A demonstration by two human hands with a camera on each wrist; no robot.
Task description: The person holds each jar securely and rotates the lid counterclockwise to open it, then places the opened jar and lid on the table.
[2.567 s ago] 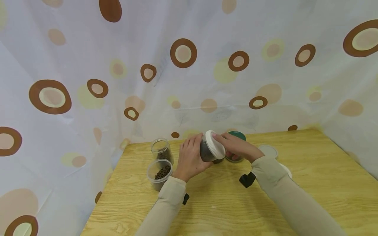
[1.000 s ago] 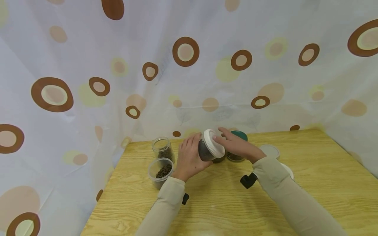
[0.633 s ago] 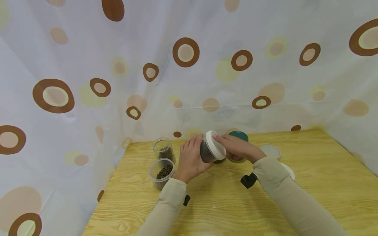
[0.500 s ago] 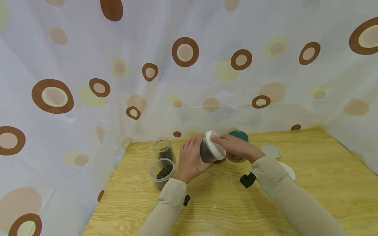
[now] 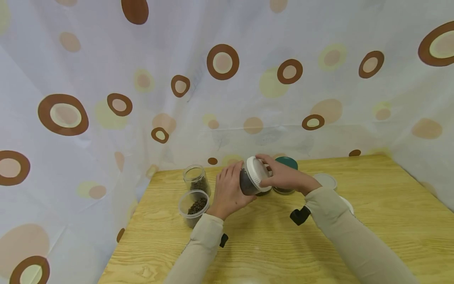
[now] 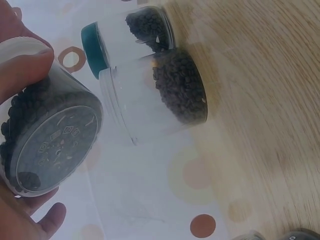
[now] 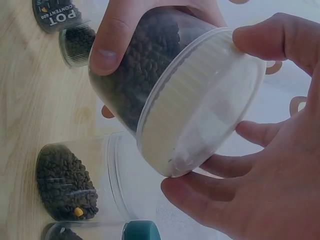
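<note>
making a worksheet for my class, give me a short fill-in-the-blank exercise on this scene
The ____ grip is wrapped around the body of the tilted jar.
The right grip touches that jar's ribbed lid, whose colour is ____.
In the head view, the open tub stands in ____ of the open jar.
The tabletop has a ____-grain pattern.

Missing words: left; white; front; wood.

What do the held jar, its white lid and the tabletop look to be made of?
Held jar: probably clear, glossy plastic; see-through wall, symbols on its base, though glass isn't ruled out.
White lid: likely plastic, smooth with a ribbed rim.
Tabletop: wood or wood-look laminate; grain shows with a slight sheen, and the pictures don't settle which.
</note>
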